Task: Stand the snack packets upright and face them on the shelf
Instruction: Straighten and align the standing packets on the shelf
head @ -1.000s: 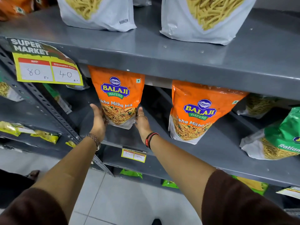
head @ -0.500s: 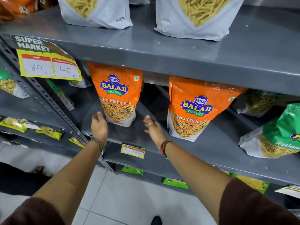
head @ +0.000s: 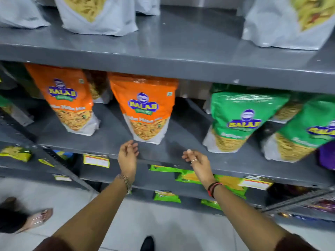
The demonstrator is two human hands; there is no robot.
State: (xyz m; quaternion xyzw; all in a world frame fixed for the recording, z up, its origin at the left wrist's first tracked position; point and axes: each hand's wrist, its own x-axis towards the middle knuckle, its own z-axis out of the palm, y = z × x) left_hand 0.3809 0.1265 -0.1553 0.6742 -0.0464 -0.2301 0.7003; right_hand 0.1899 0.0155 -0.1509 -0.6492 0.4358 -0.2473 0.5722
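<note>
Two orange Balaji packets stand upright on the grey middle shelf (head: pixel 112 142): one at the left (head: pixel 67 98), one in the middle (head: pixel 145 107). Two green Balaji packets stand to the right, one (head: pixel 241 115) upright and one (head: pixel 304 131) leaning at the frame's edge. My left hand (head: pixel 127 155) hovers at the shelf's front edge, just below the middle orange packet, fingers loosely apart, holding nothing. Further right, my right hand (head: pixel 198 160) is over the shelf edge, also empty with curled, separated fingers.
White packets (head: pixel 97 15) stand on the shelf above. Small green and yellow packets (head: pixel 188 176) lie on the lower shelves, with price tags (head: pixel 96 160) on the shelf edges. A purple packet (head: pixel 328 154) shows at the far right. Another person's sandalled foot (head: pixel 36 218) is on the floor at left.
Both hands have let go of the left orange packet and moved right, now below the second orange packet. The view has shifted right, bringing the green packets in.
</note>
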